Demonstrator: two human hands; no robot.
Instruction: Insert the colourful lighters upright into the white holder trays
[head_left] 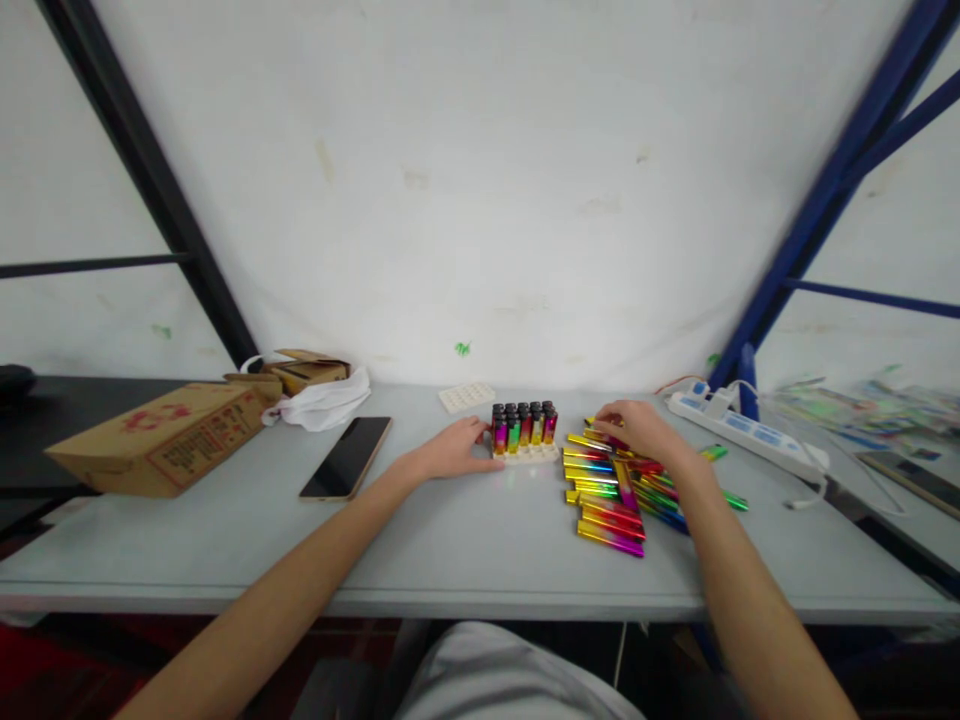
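Note:
Black-topped lighters [514, 432] with shiny yellow, pink and green bodies stand upright in rows in a white holder [531, 455] with holes. Its front row of holes holds no lighters. My left hand [456, 450] grips the left end of this holder, thumb at the front corner and fingers behind. To the right lies a loose pile of shiny coloured lighter bodies [611, 515], most pointing sideways; no black tops show on them. My right hand [637, 430] bends over the far side of the pile, fingers drawn together at a yellow end. What lies between the fingertips is hidden.
A second white holder [466, 397] lies near the wall. On the left are a phone [347, 458], a white bag [322, 402], a small open box [307, 370] and a large cardboard box [169, 437]. A power strip [750, 435] with cables lies at the right.

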